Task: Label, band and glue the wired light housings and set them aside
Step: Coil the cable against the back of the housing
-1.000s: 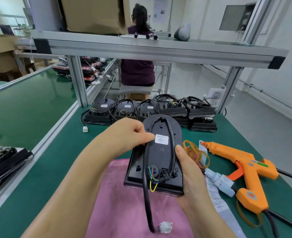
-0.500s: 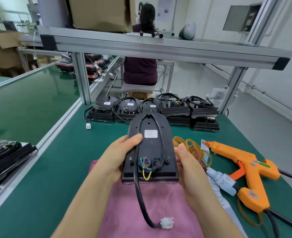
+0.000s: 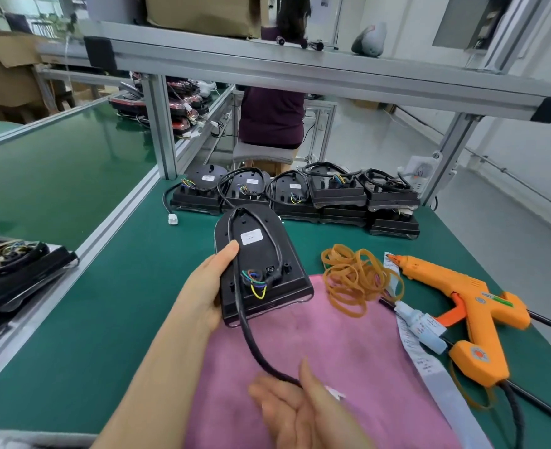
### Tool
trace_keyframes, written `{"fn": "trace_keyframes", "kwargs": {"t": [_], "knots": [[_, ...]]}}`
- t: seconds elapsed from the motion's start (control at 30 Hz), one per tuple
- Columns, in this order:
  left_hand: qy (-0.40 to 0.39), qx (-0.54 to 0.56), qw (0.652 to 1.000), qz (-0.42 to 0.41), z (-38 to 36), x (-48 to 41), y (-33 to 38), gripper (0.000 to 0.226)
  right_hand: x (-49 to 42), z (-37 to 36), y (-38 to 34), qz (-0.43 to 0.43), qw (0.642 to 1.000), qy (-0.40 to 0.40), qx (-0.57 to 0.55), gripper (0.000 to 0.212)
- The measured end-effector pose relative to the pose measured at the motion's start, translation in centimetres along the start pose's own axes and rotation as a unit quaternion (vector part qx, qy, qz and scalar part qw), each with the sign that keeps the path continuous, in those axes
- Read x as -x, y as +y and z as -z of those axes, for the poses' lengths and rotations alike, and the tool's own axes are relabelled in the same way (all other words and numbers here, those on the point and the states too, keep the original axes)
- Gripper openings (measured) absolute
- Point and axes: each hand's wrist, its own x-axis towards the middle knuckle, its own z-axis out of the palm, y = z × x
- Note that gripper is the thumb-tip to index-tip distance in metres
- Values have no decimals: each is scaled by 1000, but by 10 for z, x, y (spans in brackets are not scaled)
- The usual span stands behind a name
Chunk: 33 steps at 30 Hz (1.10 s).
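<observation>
My left hand (image 3: pixel 207 288) grips the left side of a black light housing (image 3: pixel 261 270), held back side up over the pink cloth (image 3: pixel 348 361). A white label (image 3: pixel 251 236) is stuck on its back, and coloured wires (image 3: pixel 254 281) show near its lower end. Its black cable (image 3: pixel 251 338) loops down to my right hand (image 3: pixel 295 413), which holds the cable's end near the white connector (image 3: pixel 334 392) low over the cloth. A pile of tan rubber bands (image 3: pixel 353 278), an orange glue gun (image 3: pixel 462 303) and a small glue bottle (image 3: pixel 421 325) lie to the right.
A row of stacked wired housings (image 3: pixel 300 196) stands at the back of the green table (image 3: pixel 121 303). A label strip (image 3: pixel 429 361) lies by the cloth. More housings (image 3: pixel 11 273) sit at the left across the aluminium rail (image 3: pixel 83 257). A seated person (image 3: pixel 272 115) is behind the frame.
My right hand let go of the housing's right side and moved down to the cable's end. My left hand keeps the housing, now tilted slightly to the left.
</observation>
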Motion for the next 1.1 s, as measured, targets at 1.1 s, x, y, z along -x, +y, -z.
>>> {"fn": "trace_keyframes", "kwargs": {"t": [1.1], "knots": [[-188, -144, 969, -72, -11, 34, -43, 58, -37, 16, -67, 328, 917, 53, 220, 48]]}}
